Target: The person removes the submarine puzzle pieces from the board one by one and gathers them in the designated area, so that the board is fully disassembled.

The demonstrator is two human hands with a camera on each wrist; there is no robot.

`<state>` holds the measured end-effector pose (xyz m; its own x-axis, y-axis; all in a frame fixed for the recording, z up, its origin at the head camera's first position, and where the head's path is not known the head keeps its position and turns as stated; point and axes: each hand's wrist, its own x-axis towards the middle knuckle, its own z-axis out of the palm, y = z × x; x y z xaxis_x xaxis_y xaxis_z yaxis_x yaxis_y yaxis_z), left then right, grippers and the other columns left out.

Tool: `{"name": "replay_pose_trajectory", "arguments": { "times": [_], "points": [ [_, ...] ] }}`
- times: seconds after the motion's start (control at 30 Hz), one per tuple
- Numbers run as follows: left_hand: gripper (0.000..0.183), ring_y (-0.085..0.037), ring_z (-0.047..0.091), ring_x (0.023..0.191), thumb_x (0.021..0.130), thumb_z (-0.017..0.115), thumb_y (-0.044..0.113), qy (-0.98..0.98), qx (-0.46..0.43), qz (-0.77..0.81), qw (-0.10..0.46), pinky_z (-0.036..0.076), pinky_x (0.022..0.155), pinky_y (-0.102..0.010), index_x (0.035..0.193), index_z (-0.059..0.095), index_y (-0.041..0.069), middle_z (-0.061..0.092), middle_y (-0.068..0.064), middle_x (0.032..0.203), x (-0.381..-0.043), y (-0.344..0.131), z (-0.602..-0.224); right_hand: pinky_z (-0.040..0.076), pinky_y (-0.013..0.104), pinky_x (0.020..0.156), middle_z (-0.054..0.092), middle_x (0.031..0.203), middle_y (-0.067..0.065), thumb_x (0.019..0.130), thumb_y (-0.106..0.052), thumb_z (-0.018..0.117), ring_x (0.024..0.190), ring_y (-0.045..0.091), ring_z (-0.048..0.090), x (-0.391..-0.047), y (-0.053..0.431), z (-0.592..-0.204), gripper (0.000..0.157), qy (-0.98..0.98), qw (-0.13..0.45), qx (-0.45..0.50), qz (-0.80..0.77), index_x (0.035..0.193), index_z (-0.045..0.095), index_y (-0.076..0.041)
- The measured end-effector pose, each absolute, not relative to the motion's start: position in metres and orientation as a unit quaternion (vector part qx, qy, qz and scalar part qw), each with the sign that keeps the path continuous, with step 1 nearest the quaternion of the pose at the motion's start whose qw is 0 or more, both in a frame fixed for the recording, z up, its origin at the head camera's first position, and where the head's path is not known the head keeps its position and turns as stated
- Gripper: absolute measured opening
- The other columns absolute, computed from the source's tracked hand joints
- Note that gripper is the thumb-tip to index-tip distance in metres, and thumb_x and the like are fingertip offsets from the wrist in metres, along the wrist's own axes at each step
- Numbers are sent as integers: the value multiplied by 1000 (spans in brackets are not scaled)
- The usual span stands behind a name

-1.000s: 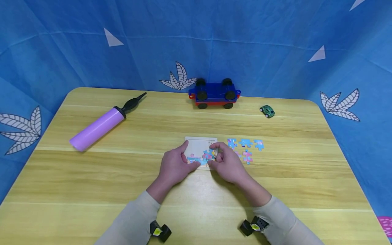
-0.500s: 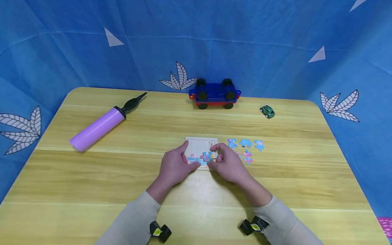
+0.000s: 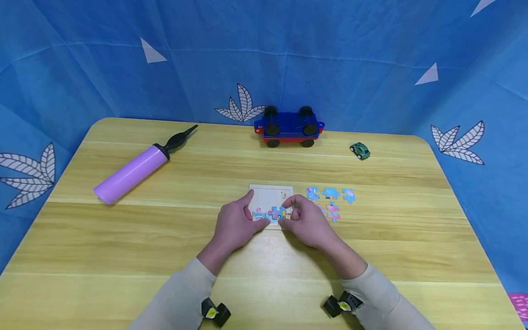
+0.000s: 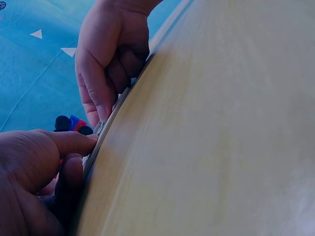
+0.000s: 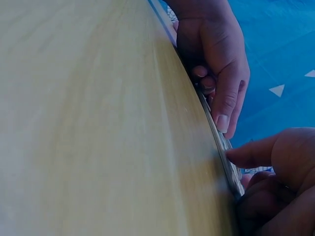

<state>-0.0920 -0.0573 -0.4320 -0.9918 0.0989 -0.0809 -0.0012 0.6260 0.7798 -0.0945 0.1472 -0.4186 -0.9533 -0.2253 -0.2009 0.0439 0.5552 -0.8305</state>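
Observation:
A small white jigsaw board [image 3: 266,197] lies flat on the table, with joined puzzle pieces along its near edge. My left hand [image 3: 237,219] grips the board's left side, its thumb on the near edge and its index finger along the left border. My right hand [image 3: 307,220] curls over the right side, pinching a pink and blue puzzle piece [image 3: 277,212] between thumb and index finger above the near row. In the left wrist view the board's edge [image 4: 109,120] shows only as a thin strip, and the pieces are hidden behind the fingers.
Several loose puzzle pieces [image 3: 331,193] lie right of the board, partly behind the right hand. A purple hand pump [image 3: 134,172] rests at left. A blue and red toy wagon [image 3: 290,126] and a small green toy car [image 3: 360,150] stand at the back.
The pinched puzzle piece has shifted slightly left and toward the near row, turning a little. Both hands have stayed nearly in place.

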Motion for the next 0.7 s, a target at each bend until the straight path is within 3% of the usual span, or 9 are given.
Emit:
{"name": "replay_pose_trajectory", "arguments": {
  "times": [0.23,0.5,0.7],
  "points": [
    [88,-13,46,55,75,89,31,903,22,423,69,37,51,-30,148,48,3,51,1,64,-91,-57,-431,40,34,63,41,58,-2,85,-10,80,52,13,37,-87,151,-419,33,874,124,-71,-465,110,60,-7],
    [89,-13,47,55,76,89,31,902,18,426,70,38,52,-31,149,47,4,52,2,65,-92,-57,-431,35,30,58,32,60,-4,86,-8,80,52,12,32,-75,162,-416,33,863,105,-70,-490,112,59,-12],
    [87,-13,48,56,76,88,31,900,21,429,68,40,54,-32,149,47,5,53,2,64,-91,-56,-431,39,29,60,31,62,-3,85,-5,79,52,12,33,-64,177,-413,33,855,94,-64,-506,111,59,-10]
  ]
}}
